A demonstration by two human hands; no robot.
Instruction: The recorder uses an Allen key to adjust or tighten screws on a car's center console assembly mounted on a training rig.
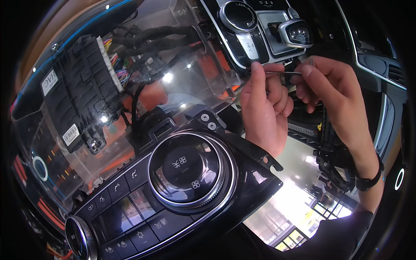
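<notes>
Both hands meet just below the gear selector panel (pixel 265 41), around a thin metal rod (pixel 291 73) that looks like a hex key. The thumb and fingers of my left hand (pixel 265 112) pinch its left end, close to the panel's lower edge. At the other end, my right hand (pixel 336 89) grips it between thumb and fingers, and a short upright metal bit shows above that thumb. The right fingers partly cover the rod. A round knob (pixel 238 17) and a silver shift lever (pixel 297 34) sit on the panel above.
A glossy black climate control panel (pixel 255 182) with a big round dial (pixel 184 169) stands in front, hiding my left forearm. To the left, a transparent cover (pixel 173 93) lies over a black control module (pixel 78 95) and wiring. Black brackets (pixel 331 162) hang beside my right forearm.
</notes>
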